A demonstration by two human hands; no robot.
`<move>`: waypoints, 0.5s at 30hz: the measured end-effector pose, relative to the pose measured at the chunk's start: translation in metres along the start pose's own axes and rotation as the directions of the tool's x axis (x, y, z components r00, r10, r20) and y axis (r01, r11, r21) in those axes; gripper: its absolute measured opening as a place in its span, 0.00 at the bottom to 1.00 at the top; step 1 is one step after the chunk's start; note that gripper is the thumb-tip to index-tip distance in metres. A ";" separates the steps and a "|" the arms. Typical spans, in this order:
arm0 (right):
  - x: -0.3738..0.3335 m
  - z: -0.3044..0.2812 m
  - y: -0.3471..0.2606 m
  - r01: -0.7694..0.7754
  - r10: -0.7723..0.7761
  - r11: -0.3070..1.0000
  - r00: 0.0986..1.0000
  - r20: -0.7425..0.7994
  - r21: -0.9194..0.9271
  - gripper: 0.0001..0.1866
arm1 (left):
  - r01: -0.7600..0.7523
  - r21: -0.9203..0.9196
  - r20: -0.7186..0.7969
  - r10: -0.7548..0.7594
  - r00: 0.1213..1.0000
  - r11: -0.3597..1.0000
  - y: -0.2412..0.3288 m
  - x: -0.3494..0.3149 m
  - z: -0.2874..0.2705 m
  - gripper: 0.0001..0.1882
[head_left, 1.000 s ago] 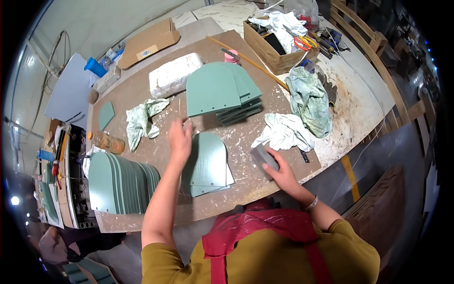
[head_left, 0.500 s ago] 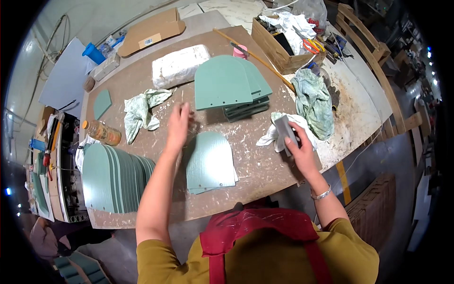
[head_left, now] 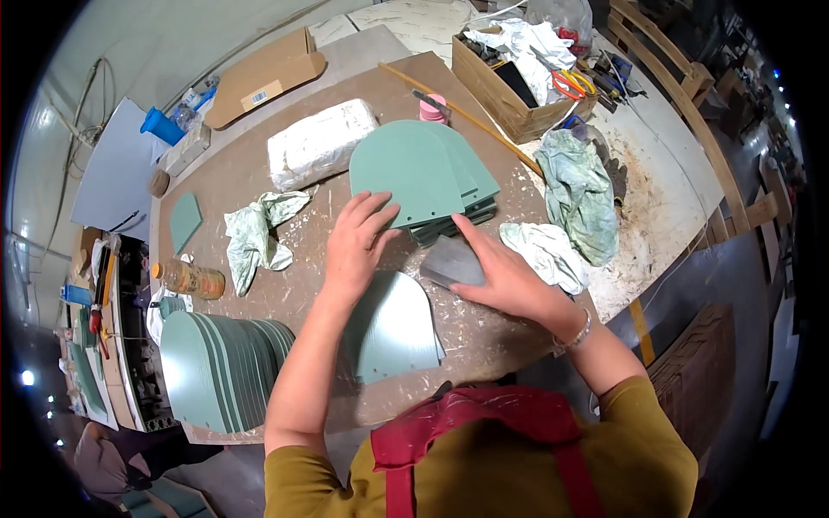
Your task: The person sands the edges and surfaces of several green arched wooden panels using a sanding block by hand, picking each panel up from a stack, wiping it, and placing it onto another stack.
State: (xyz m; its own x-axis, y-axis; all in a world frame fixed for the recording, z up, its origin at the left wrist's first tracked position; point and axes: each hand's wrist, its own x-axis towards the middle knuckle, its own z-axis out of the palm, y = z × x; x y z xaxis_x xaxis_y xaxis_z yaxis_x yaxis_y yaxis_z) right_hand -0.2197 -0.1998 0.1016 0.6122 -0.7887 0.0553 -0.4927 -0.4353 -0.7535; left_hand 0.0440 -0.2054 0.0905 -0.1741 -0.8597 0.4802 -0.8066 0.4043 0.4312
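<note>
Centrally, we see a smooth, matte green arched panel [head_left: 401, 168], its straight edge pierced by small holes, topping a stack in the upper middle of the frame. It hides most of the panels beneath; the left forearm [head_left: 302, 371] cuts off a glossier, grained pile [head_left: 401, 328] at lower centre. The right hand [head_left: 511, 274], wrist bent inward, grasps a flat grey block [head_left: 451, 262]; whether the left hand [head_left: 352, 246], fingers curved at the panel's corner, pinches it, we cannot tell.

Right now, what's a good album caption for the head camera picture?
A gray block in the right hand, with the left hand at the edge of a stack of green boards.
</note>
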 end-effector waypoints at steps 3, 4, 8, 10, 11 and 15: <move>0.019 -0.002 0.000 -0.041 0.042 0.999 0.998 0.046 -0.010 0.48 | -0.001 -0.044 0.024 0.002 1.000 0.999 0.000 0.002 0.001 0.17; 0.021 -0.003 -0.001 -0.027 0.026 1.000 0.999 0.030 0.013 0.48 | 0.004 -0.079 0.036 -0.001 0.999 0.997 -0.001 0.001 0.000 0.16; 0.024 -0.002 0.000 0.012 -0.011 1.000 1.000 -0.017 0.006 0.48 | 0.232 -0.308 0.037 -0.232 0.972 0.923 0.009 0.004 -0.001 0.19; 0.025 0.000 0.001 0.015 -0.015 1.000 0.999 -0.032 -0.005 0.49 | 0.116 -0.149 0.029 -0.113 0.993 0.982 0.007 0.009 0.000 0.19; 0.025 0.001 0.002 0.021 -0.021 1.000 0.999 -0.042 -0.016 0.49 | 0.055 -0.069 0.033 -0.052 0.998 0.996 0.006 0.010 0.001 0.20; 0.025 0.004 0.005 0.052 -0.056 0.998 0.994 -0.089 -0.043 0.50 | 0.065 -0.106 0.035 -0.062 0.997 0.992 0.004 0.011 0.000 0.18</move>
State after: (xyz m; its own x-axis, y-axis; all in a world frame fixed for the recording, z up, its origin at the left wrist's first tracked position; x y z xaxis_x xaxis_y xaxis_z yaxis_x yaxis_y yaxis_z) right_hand -0.2043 -0.2198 0.0969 0.5813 -0.7987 0.1554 -0.4859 -0.4940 -0.7210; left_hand 0.0393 -0.2137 0.0978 -0.1435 -0.8934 0.4257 -0.7515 0.3782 0.5405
